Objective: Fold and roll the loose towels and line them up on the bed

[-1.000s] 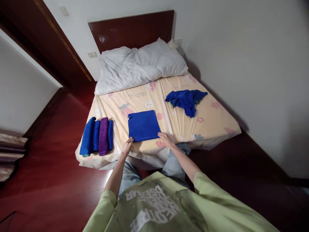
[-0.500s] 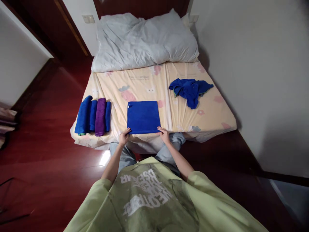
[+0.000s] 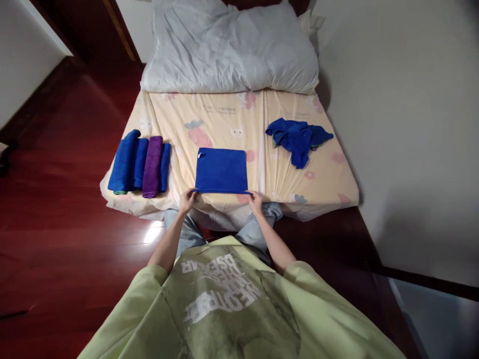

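Note:
A flat blue cloth [image 3: 221,169] lies spread on the bed's patterned sheet [image 3: 258,124] near the front edge. My left hand [image 3: 186,200] pinches its near left corner, and my right hand [image 3: 255,201] pinches its near right corner. The near edge of the cloth is lifted slightly off the sheet. Both hands are closed on the cloth.
Several rolled cloths [image 3: 138,167], blue and one purple, lie side by side at the bed's left. A crumpled blue cloth [image 3: 297,138] sits at the right. A white duvet [image 3: 232,50] covers the head of the bed. Red wooden floor [image 3: 56,199] lies left, a wall right.
My hands went from resting flat at the cloth's near corners to pinching them and raising the near edge. The camera tilted further down toward the bed.

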The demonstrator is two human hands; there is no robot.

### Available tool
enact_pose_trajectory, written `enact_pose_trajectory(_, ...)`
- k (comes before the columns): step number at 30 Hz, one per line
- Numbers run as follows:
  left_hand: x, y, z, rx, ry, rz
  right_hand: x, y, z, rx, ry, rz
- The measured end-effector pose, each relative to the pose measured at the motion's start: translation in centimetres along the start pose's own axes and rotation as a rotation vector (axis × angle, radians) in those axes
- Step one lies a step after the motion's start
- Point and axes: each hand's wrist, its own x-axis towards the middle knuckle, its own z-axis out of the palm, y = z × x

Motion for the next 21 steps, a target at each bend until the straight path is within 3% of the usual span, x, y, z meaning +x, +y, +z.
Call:
enact_pose_trajectory(4,0.5,0.0,0.2,0.015,0.029,-0.022,0.5,0.8,0.1,0.041,0.057,0.092)
enact_pose_trajectory(8,1.1,0.4,0.1,0.139,0.084,0.055,0.9,1.4,0.3,0.028,0.091,0.106)
enact_pose_trajectory(12,1.7,0.6,0.0,0.191,0.060,0.092,1.4,1.4,0.3,-0.039,0.079,0.087)
enact_pose_trajectory(21,2.9,0.2,0.0,0.272,0.012,0.009,3.6,0.4,1.6,-0.153,0.084,0.156)
